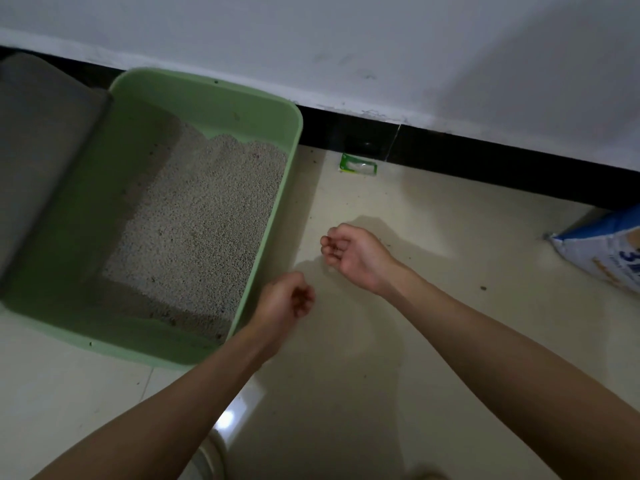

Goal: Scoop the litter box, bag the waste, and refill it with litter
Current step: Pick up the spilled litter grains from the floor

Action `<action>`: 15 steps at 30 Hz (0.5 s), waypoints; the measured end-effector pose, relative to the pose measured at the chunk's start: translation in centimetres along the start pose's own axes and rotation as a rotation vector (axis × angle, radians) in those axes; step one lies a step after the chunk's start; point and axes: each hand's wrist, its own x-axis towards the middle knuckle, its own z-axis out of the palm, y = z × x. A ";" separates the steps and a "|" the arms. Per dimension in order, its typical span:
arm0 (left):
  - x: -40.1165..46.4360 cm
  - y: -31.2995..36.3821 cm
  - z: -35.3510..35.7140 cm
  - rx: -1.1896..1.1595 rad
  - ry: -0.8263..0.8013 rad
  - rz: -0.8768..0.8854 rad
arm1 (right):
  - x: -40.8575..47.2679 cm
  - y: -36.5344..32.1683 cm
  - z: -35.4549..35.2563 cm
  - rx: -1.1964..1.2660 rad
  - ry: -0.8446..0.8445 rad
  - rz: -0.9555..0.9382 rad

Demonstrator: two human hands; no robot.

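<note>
The head camera looks down at a pale tiled floor (433, 323) beside a white wall (381, 46) with a black baseboard (485, 154).

The left hand (285, 301) hangs over the floor just beside the near right corner of the green litter box (277, 216). Its fingers are loosely curled toward the palm, and they hold nothing that I can see. The picture is a little blurred there, so I cannot tell if some small grain is between the fingertips.

The right hand (351, 252) is a bit farther from the person and to the right of the left hand, above the bare floor. Its palm is turned up and to the left, and its fingers are curled in a relaxed way. It grips nothing. The two hands are near each other but apart, and neither one touches the box.

The litter box stands on the floor to the left of both hands, with its far end near the wall. Inside it lies grey litter (194, 216), which covers most of the bottom. A grey piece (41, 161) leans over the left side of the box; what it is I cannot tell.

Far to the right of the right hand, a blue and white bag (602, 251) lies at the edge of the view. Beyond the hands, at the baseboard, lies a small green and white packet (358, 166). Some dark crumbs are scattered on the floor around.
</note>
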 end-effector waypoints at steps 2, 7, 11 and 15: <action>-0.8 0.3 -0.2 -0.123 -0.018 -0.012 | -0.5 0.4 -0.1 -0.031 -0.015 -0.007; -3.1 0.4 -1.2 -0.054 -0.115 0.010 | -1.2 1.5 -0.1 -0.147 0.013 -0.019; -4.9 2.3 -1.7 -0.053 -0.252 0.084 | -0.7 2.8 0.0 -0.498 0.163 -0.096; -5.1 5.4 -3.3 0.092 -0.157 0.274 | -0.5 4.1 0.2 -0.955 0.195 -0.245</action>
